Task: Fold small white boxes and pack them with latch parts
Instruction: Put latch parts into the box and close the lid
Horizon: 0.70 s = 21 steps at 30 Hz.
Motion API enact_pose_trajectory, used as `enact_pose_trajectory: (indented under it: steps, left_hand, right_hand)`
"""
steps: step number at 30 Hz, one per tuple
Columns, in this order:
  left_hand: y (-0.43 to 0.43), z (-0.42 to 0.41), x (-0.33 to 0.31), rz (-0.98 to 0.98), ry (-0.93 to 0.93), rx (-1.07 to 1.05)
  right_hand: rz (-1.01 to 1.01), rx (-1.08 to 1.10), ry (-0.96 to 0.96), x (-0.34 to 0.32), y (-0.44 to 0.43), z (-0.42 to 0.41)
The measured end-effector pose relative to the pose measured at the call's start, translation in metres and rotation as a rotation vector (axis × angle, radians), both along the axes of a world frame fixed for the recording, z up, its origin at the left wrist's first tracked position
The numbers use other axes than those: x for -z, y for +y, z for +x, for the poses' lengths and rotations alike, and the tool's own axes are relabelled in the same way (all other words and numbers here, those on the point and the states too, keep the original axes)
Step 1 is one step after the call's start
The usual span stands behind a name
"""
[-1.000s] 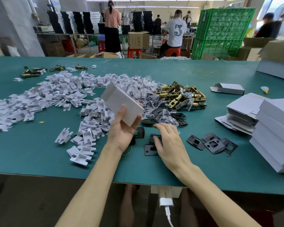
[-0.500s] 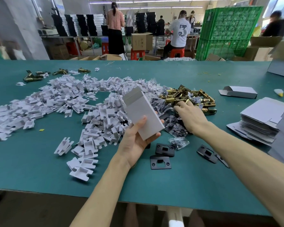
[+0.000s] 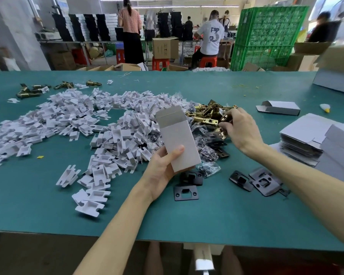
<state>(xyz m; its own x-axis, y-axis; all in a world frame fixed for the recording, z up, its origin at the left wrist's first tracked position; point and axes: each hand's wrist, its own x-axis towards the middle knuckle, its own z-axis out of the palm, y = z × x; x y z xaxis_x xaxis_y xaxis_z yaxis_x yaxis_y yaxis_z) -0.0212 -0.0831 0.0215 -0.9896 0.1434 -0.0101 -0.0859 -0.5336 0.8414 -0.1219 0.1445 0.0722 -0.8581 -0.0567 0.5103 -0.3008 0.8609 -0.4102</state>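
Bare green mat lies open across the lower left and bottom centre of the frame. White plastic inserts crowd the middle left, brass latches heap at centre, black strike plates and flat box stacks fill the right.

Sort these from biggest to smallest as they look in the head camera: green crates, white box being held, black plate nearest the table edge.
1. green crates, though far away.
2. white box, close to the camera.
3. black plate, clearly smallest.

Inserts are spread over the tabletop's left; latch parts are piled to their right; flat boxes are stacked at the right edge.
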Motion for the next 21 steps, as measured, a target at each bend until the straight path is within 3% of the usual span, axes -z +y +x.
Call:
enact_pose_trajectory:
  steps: [6,12,17,21]
  left_hand:
    - [0.004,0.006,0.001,-0.122,0.033,0.050]
    - [0.005,0.007,0.003,-0.193,0.054,0.042]
    - [0.006,0.008,0.004,-0.214,0.096,0.081]
    - [0.005,0.009,0.005,-0.231,0.138,0.094]
  right_hand:
    - [-0.290,0.002,-0.005,-0.029,0.019,0.027]
    - [-0.602,-0.185,0.054,-0.075,0.003,0.065]
    - [-0.582,-0.396,0.055,-0.101,-0.021,0.091]
    - [-0.423,-0.422,0.035,-0.105,-0.039,0.099]
